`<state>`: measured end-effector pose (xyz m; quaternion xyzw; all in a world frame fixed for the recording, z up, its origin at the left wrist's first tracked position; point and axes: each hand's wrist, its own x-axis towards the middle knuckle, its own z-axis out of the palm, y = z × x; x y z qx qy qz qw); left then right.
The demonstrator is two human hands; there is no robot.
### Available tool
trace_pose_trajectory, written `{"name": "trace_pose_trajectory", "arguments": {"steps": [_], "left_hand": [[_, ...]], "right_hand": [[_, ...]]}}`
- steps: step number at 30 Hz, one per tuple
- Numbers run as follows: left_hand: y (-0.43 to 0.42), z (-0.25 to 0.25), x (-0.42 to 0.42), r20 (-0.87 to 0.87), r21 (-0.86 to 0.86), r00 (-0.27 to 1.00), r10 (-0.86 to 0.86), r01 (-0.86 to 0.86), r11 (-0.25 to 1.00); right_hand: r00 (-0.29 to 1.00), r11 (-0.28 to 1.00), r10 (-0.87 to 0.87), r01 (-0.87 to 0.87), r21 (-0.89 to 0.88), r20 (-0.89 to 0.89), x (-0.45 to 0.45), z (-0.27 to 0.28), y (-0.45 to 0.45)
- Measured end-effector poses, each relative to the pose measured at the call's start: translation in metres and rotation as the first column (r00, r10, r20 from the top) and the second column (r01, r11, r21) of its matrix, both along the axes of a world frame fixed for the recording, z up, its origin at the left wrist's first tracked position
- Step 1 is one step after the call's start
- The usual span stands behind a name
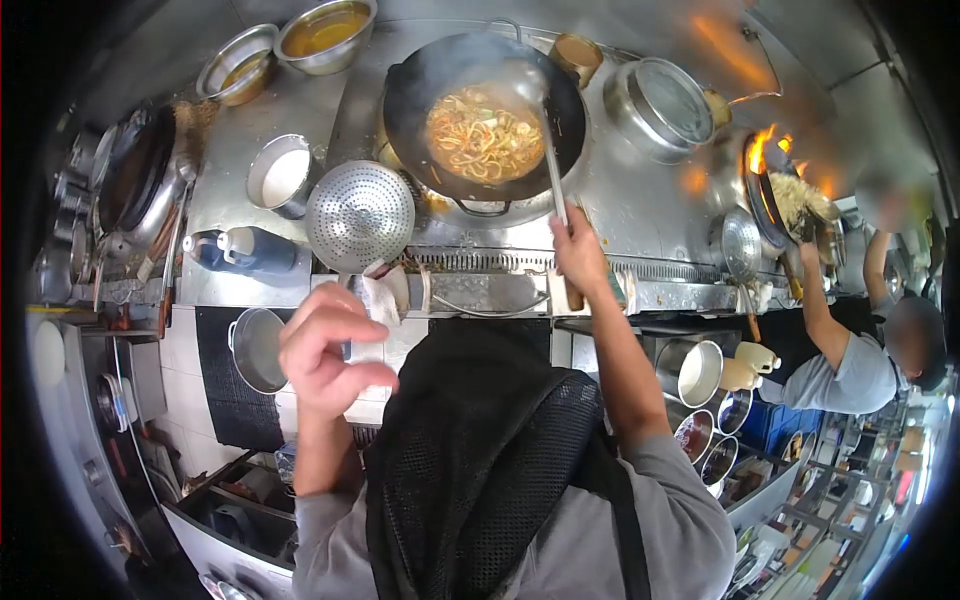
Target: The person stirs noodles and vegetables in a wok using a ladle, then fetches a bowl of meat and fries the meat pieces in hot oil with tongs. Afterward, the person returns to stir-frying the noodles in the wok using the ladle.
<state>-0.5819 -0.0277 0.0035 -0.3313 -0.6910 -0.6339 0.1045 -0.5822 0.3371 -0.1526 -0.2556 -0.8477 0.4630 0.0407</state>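
Noodles (484,135) in a reddish-brown sauce lie in a large black wok (408,120) on the stove, with steam rising over them. My right hand (580,252) is wrapped round the handle of a ladle (556,178), whose bowl rests inside the wok at its upper right. My left hand (333,350) is raised in front of the counter, half curled, thumb and fingers apart and nothing between them. Just beyond it a perforated strainer (360,216) lies at the wok's lower left, near a folded cloth (384,295).
A pot of white contents (282,178) and dark bottles (258,249) stand left. Metal bowls of yellowish liquid (325,38) sit at the back. A lidded pot (660,108) is to the right. Further right a co-worker (850,365) handles a flaming wok (762,195).
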Motion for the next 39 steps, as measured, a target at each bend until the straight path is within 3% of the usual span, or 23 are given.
{"name": "trace_pose_trajectory", "arguments": {"steps": [2, 4, 7, 10, 11, 12, 13, 14, 16, 18, 20, 23, 26, 30, 33, 36, 38, 39], "left_hand": [[-0.016, -0.05, 0.013, 0.278, 0.04, 0.958, 0.073, -0.088, 0.995], [-0.023, -0.089, 0.029, 0.447, -0.012, 0.885, 0.133, -0.143, 0.99], [-0.025, -0.136, 0.04, 0.511, -0.168, 0.836, 0.202, -0.134, 0.977], [-0.021, -0.166, 0.035, 0.503, -0.291, 0.824, 0.262, -0.125, 0.949], [-0.021, -0.18, 0.031, 0.488, -0.32, 0.819, 0.303, -0.155, 0.935], [-0.022, -0.186, 0.028, 0.473, -0.347, 0.811, 0.343, -0.186, 0.919], [-0.026, -0.185, 0.024, 0.416, -0.415, 0.833, 0.364, -0.182, 0.891], [-0.029, -0.189, 0.021, 0.418, -0.414, 0.831, 0.367, -0.186, 0.891], [-0.033, -0.206, 0.015, 0.284, -0.515, 0.815, 0.504, -0.314, 0.798], [-0.04, -0.228, 0.009, 0.32, -0.542, 0.788, 0.526, -0.303, 0.784], [-0.044, -0.249, 0.003, 0.18, -0.587, 0.802, 0.57, -0.377, 0.716], [-0.043, -0.279, -0.002, 0.139, -0.581, 0.802, 0.581, -0.409, 0.703], [-0.038, -0.287, -0.007, 0.243, -0.62, 0.789, 0.564, -0.321, 0.716], [-0.035, -0.311, -0.014, 0.317, -0.589, 0.774, 0.548, -0.292, 0.754], [-0.034, -0.311, -0.021, 0.317, -0.66, 0.78, 0.54, -0.228, 0.716], [-0.035, -0.326, -0.024, 0.306, -0.691, 0.792, 0.529, -0.197, 0.695], [-0.029, -0.311, -0.025, 0.248, -0.701, 0.819, 0.517, -0.216, 0.679], [-0.028, -0.302, -0.027, 0.182, -0.712, 0.846, 0.501, -0.238, 0.66]], "right_hand": [[1.0, 0.999, -0.008, 0.007, -0.053, -0.017, -0.021, -0.002, 0.016], [0.999, 0.993, -0.016, 0.01, -0.118, -0.046, -0.045, -0.001, 0.019], [1.0, 0.898, -0.016, 0.02, -0.439, 0.012, -0.079, -0.018, 0.022], [0.986, 0.904, 0.158, -0.122, -0.409, 0.054, -0.075, -0.019, 0.013], [0.965, 0.948, 0.242, -0.213, -0.236, 0.104, -0.066, -0.016, 0.015], [0.963, 0.947, 0.248, -0.219, -0.234, 0.103, -0.058, -0.028, 0.026], [0.913, 0.916, 0.393, -0.377, 0.137, -0.113, -0.05, -0.054, 0.044], [0.779, 0.764, 0.574, -0.398, 0.508, -0.253, -0.04, -0.068, 0.058], [0.905, 0.804, 0.401, -0.423, 0.417, 0.145, -0.008, -0.03, 0.065], [0.899, 0.693, 0.317, -0.436, 0.574, 0.301, 0.017, 0.012, 0.068], [0.902, 0.613, 0.288, -0.432, 0.661, 0.323, 0.035, 0.029, 0.084], [0.908, 0.471, 0.218, -0.418, 0.777, 0.357, 0.056, 0.067, 0.094], [0.929, 0.353, 0.208, -0.363, 0.862, 0.305, 0.074, 0.116, 0.096], [0.927, 0.358, 0.197, -0.371, 0.857, 0.319, 0.087, 0.195, 0.085], [0.909, 0.338, 0.115, -0.415, 0.845, 0.4, 0.091, 0.227, 0.073], [0.878, 0.371, 0.085, -0.467, 0.803, 0.471, 0.09, 0.229, 0.072], [0.878, 0.543, 0.235, -0.475, 0.693, 0.417, 0.088, 0.201, 0.08], [0.878, 0.583, 0.217, -0.467, 0.665, 0.426, 0.081, 0.18, 0.081]]}}
